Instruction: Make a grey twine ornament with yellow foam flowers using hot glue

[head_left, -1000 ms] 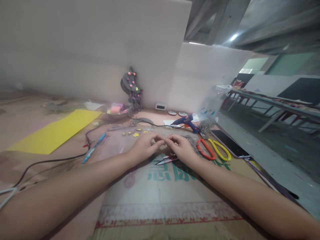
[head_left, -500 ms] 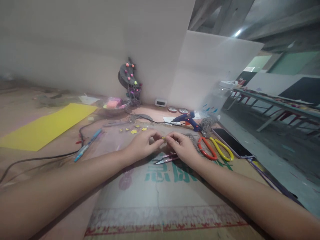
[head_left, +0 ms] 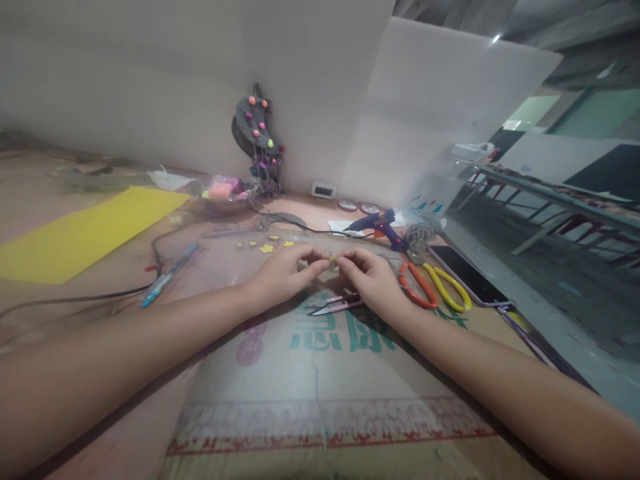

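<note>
Both hands have parted slightly at their tips since a second ago: the left hand (head_left: 287, 273) and the right hand (head_left: 373, 277) nearly met then, and now the piece (head_left: 333, 262) shows between them, with more of the snips (head_left: 337, 305) uncovered. Largest of the things, the yellow sheet (head_left: 95, 233) lies well to the left of the snips, its place on the table unchanged. Well to their right is the phone (head_left: 470, 275), and nearer them the tool (head_left: 425, 280) with one orange and one yellow handle. The glue gun (head_left: 383, 220) lies beyond the snips and to the right, the pen (head_left: 170, 275) to their left, the small yellow flowers (head_left: 267, 249) beyond and leftward. Smallest is the piece, just beyond the snips, pinched by thumb and finger of each hand; it looks dull yellow with darker patches, too blurred to tell its shape.
</note>
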`<state>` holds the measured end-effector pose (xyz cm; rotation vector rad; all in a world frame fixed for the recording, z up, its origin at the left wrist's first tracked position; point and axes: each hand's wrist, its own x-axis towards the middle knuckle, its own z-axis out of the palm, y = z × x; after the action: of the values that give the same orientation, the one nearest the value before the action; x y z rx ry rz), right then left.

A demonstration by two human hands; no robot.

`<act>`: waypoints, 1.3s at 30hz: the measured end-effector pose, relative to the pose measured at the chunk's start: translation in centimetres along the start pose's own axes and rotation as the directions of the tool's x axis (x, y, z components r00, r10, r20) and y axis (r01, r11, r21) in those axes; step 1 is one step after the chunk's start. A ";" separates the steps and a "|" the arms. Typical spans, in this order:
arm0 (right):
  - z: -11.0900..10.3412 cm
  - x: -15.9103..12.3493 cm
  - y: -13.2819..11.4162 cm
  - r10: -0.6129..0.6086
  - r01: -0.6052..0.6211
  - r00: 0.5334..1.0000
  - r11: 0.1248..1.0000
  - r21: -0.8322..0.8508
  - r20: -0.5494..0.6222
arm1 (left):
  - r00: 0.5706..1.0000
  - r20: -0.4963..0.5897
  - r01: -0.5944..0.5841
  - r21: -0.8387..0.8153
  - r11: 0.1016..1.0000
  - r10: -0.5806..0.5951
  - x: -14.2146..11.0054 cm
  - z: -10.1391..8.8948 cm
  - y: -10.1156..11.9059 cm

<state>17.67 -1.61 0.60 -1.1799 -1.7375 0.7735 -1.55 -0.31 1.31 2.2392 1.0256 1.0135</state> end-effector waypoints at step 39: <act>-1.4 -0.9 -0.2 -0.148 0.131 0.989 0.911 -0.390 -0.015 | 0.996 -0.007 0.089 0.022 0.996 -0.089 0.1 -0.1 0.0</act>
<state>19.02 -2.54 1.05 -1.3007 -1.9715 0.3180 -1.58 -0.24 1.37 2.1879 1.1337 0.9753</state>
